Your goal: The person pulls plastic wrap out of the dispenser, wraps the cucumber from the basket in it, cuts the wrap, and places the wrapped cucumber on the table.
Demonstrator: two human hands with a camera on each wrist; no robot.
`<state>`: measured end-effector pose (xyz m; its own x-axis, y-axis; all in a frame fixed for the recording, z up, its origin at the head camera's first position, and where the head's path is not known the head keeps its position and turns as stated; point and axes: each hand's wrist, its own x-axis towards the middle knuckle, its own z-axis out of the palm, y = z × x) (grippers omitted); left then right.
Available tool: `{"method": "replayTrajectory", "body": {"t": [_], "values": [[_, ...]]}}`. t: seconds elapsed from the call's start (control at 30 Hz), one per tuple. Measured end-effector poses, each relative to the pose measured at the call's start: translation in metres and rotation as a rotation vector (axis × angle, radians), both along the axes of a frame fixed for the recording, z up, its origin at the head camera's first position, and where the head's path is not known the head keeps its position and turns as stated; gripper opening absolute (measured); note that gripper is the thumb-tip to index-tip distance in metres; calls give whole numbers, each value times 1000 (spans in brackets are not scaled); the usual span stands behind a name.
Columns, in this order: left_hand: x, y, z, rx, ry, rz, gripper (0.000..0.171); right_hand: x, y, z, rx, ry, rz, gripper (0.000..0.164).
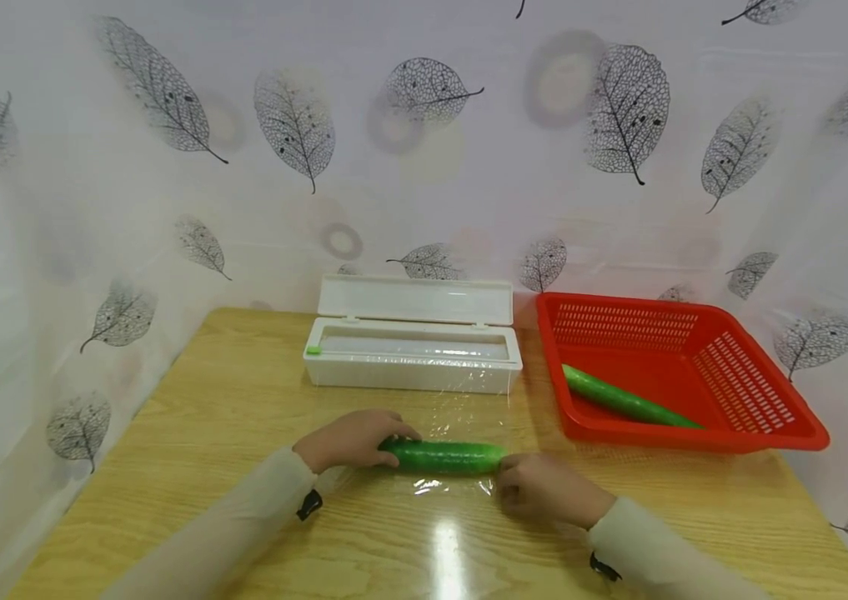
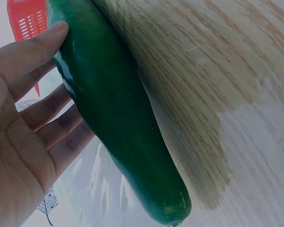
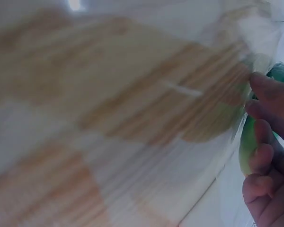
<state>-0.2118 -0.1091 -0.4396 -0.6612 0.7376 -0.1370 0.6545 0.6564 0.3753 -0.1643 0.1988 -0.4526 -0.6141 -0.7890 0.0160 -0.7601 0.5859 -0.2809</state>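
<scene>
A green cucumber point(image 1: 449, 457) lies crosswise on a sheet of clear plastic wrap point(image 1: 461, 414) on the table. My left hand point(image 1: 354, 439) holds its left end, the thumb on one side and the fingers on the other; the left wrist view shows the cucumber point(image 2: 116, 109) beside the spread fingers. By the right end is my right hand point(image 1: 551, 490). In the right wrist view this hand point(image 3: 274, 127) has curled fingers, with thumb and forefinger pinching the edge of the stretched plastic wrap point(image 3: 146, 104); the cucumber's pale end shows behind them.
Behind the cucumber stands a white wrap dispenser point(image 1: 412, 372), lid raised, with a roll inside and a small green slider point(image 1: 313, 350) at its left. To the right, a red basket point(image 1: 750, 442) holds another cucumber point(image 1: 626, 400). A leaf-patterned sheet point(image 1: 424, 192) hangs behind the wooden table point(image 1: 243, 375).
</scene>
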Motion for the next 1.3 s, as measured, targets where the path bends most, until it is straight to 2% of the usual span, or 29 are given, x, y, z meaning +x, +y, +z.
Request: {"method": "replayTrajectory", "body": {"t": [0.1, 0.3, 0.37, 0.57, 0.77, 1.03, 1.3], "values": [[0, 0, 0, -1, -2, 1, 41, 1, -3, 0, 25, 27, 7, 11], [1, 0, 1, 5, -4, 1, 41, 0, -7, -1, 44, 162, 78, 18], [1, 0, 1, 9, -1, -1, 40, 0, -8, -1, 51, 168, 76, 19], [2, -1, 3, 10, 1, -4, 41, -5, -8, 3, 9, 45, 5, 16], [2, -2, 2, 7, 3, -2, 40, -17, -4, 10, -98, -12, -63, 16], [1, -1, -1, 5, 7, -6, 41, -33, -5, 6, -206, -70, -70, 21], [3, -1, 0, 12, 15, -6, 41, -35, -7, 10, -209, -133, -109, 14]]}}
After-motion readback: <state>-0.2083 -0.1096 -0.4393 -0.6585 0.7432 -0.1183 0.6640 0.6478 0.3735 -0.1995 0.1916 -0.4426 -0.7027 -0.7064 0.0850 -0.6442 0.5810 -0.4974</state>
